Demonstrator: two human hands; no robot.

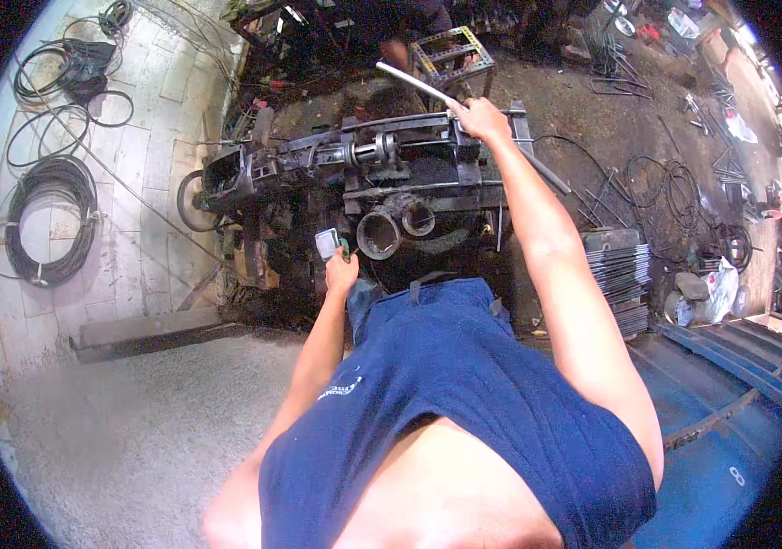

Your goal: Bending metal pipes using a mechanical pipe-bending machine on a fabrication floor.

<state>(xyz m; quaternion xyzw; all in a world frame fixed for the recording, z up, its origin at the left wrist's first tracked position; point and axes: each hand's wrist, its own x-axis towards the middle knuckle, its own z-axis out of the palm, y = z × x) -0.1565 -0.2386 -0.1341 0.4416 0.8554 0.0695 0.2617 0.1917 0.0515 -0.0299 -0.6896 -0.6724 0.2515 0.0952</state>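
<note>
Out at the upper middle, my right hand (485, 119) is closed around a pale metal rod (414, 84) that slants up to the left over the machine. Below and left of it, my left hand (341, 272) grips a small tool (328, 242) with a flat whitish head and some green by the fingers; its exact kind is unclear. Between and beyond both hands lies a dark, greasy machine (318, 157) with a bright shaft section (371, 150). Two round metal cups (379, 234) sit on its near side, right of my left hand. A greyish bar (551, 174) shows past my right wrist; whether it joins the rod is unclear.
Coiled black cable (50, 220) lies on pale tiles at left. A yellowish metal frame (453, 53) stands beyond the machine. Stacked metal pieces (617, 274) are right of my body, near blue sheeting (711, 430). Loose wires (665, 188) and bent rods litter the dark floor.
</note>
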